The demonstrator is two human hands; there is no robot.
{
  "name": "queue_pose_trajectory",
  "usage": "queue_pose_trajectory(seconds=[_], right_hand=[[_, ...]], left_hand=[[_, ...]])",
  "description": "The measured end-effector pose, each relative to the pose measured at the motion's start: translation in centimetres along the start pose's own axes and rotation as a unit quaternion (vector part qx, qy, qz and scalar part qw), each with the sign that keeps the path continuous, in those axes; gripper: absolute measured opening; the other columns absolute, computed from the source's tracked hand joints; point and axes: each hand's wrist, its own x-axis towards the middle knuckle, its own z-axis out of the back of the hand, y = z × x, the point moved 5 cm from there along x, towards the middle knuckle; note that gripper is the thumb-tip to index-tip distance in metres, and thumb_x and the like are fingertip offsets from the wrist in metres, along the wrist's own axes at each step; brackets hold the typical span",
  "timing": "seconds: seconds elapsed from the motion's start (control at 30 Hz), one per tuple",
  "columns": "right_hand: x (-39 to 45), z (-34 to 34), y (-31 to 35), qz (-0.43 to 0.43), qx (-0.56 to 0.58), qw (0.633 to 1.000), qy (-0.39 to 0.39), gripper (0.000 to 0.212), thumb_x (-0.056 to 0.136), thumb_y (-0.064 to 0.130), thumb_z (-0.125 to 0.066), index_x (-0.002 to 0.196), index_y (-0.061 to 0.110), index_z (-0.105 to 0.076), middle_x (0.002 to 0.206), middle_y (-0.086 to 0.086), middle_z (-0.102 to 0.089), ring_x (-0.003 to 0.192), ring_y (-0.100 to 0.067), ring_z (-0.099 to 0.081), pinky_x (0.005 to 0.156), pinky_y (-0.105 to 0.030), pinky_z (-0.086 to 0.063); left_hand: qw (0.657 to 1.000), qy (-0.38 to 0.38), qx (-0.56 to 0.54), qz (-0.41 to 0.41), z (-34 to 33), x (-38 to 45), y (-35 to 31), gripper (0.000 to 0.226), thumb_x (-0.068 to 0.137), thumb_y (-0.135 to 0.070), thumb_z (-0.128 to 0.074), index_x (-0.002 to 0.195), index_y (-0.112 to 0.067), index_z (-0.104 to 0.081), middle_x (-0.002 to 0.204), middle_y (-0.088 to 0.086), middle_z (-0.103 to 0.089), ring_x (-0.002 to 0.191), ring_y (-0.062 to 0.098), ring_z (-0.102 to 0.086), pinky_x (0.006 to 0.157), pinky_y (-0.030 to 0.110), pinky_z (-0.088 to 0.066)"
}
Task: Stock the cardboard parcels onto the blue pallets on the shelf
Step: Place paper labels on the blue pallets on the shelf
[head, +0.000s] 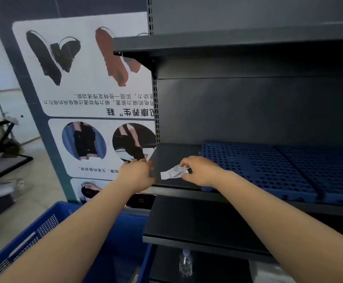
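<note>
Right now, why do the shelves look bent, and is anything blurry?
Head view: the wide lens bows the dark shelf edges; the poster is soft; the paper slip in the right hand is slightly smeared; the blue pallets sit in dim shade.

dark metal shelf (178, 180) with blue pallets (256, 170) on its middle level

two perforated blue pallets lie side by side on the shelf board, filling it toward 3 o'clock; the bare dark strip at 9 o'clock of them carries a small crumpled white paper slip (173, 172), just beside the nearer pallet's corner. a lower shelf board (197, 225) juts out at 6 o'clock. below it, a clear plastic bottle (185, 263) stands upright.
</note>
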Motion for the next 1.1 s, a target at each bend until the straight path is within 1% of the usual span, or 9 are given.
queue_pose_trajectory(seconds=[0.13,0.27,0.47,0.57,0.63,0.73,0.83,0.93,1.1], right_hand=[[3.2,-0.7,-1.7,0.010,0.004,1.000,0.010,0.035,0.090,0.030,-0.056,0.123,0.017,-0.055,0.122,-0.004,-0.054,0.108,-0.021,-0.052,0.090,-0.036,-0.046],[6.1,-1.5,-2.7,0.024,-0.012,0.999,0.031,0.036,0.090,0.030,-0.057,0.123,0.017,-0.055,0.122,-0.004,-0.053,0.109,-0.021,-0.051,0.089,-0.034,-0.044],[10.0,-2.7,-4.9,0.021,-0.024,0.998,0.063,0.035,0.091,0.030,-0.058,0.123,0.017,-0.055,0.120,-0.003,-0.052,0.103,-0.018,-0.049,0.080,-0.027,-0.039],[11.6,-3.0,-5.5,0.014,-0.024,0.997,0.078,0.042,0.091,0.030,-0.059,0.130,0.017,-0.051,0.127,-0.003,-0.049,0.112,-0.018,-0.048,0.088,-0.029,-0.041],[12.4,-3.2,-5.7,0.009,-0.028,0.996,0.088,0.046,0.091,0.030,-0.058,0.134,0.018,-0.048,0.133,-0.002,-0.047,0.118,-0.019,-0.047,0.095,-0.032,-0.041],[13.4,-3.9,-6.0,-0.001,-0.043,0.994,0.104,0.049,0.090,0.032,-0.059,0.136,0.019,-0.047,0.135,-0.001,-0.045,0.121,-0.019,-0.045,0.098,-0.034,-0.041],[14.2,-4.7,-6.5,-0.004,-0.049,0.990,0.130,0.049,0.089,0.034,-0.061,0.133,0.018,-0.049,0.130,-0.002,-0.047,0.117,-0.019,-0.047,0.097,-0.033,-0.042],[14.8,-5.1,-7.0,-0.009,-0.025,0.990,0.139,0.049,0.085,0.034,-0.066,0.128,0.016,-0.052,0.123,-0.003,-0.049,0.106,-0.015,-0.048,0.089,-0.026,-0.041],[15.6,-5.3,-7.3,-0.018,0.014,0.989,0.146,0.050,0.079,0.033,-0.073,0.121,0.015,-0.053,0.111,0.003,-0.045,0.102,-0.011,-0.046,0.088,-0.024,-0.041]], left_hand=[[1.000,0.014,-0.010,0.020,-1.4,2.5,0.1,0.042,0.089,-0.040,-0.048,0.128,-0.026,-0.048,0.128,0.000,-0.053,0.118,0.024,-0.048,0.097,0.036,-0.034],[1.000,0.025,-0.010,0.003,-2.4,5.1,-0.2,0.041,0.090,-0.040,-0.049,0.128,-0.024,-0.048,0.130,0.001,-0.053,0.120,0.025,-0.048,0.097,0.036,-0.035],[0.998,0.034,-0.059,-0.020,-4.8,8.3,0.2,0.044,0.085,-0.046,-0.057,0.123,-0.025,-0.053,0.124,-0.002,-0.058,0.110,0.021,-0.056,0.090,0.033,-0.043],[0.994,0.051,-0.093,-0.022,-5.7,9.8,0.5,0.047,0.081,-0.052,-0.060,0.121,-0.026,-0.054,0.117,-0.004,-0.060,0.105,0.017,-0.057,0.085,0.032,-0.046],[0.994,0.053,-0.092,-0.035,-6.4,10.5,0.7,0.050,0.078,-0.056,-0.061,0.118,-0.026,-0.056,0.113,-0.005,-0.061,0.103,0.017,-0.056,0.081,0.030,-0.040],[0.993,0.052,-0.092,-0.050,-7.1,11.0,0.9,0.052,0.075,-0.060,-0.063,0.114,-0.026,-0.059,0.109,-0.006,-0.060,0.101,0.016,-0.055,0.078,0.029,-0.034],[0.988,0.069,-0.123,-0.057,-7.5,11.4,1.3,0.046,0.074,-0.056,-0.067,0.109,-0.025,-0.062,0.106,-0.006,-0.060,0.093,0.014,-0.057,0.074,0.027,-0.037],[0.975,0.100,-0.191,-0.048,-7.9,11.9,1.8,0.042,0.073,-0.046,-0.073,0.106,-0.022,-0.064,0.104,-0.006,-0.062,0.085,0.008,-0.053,0.073,0.023,-0.040],[0.962,0.126,-0.235,-0.064,-8.3,12.6,1.9,0.043,0.076,-0.034,-0.074,0.114,-0.017,-0.061,0.109,-0.002,-0.062,0.091,0.010,-0.054,0.082,0.025,-0.046]])
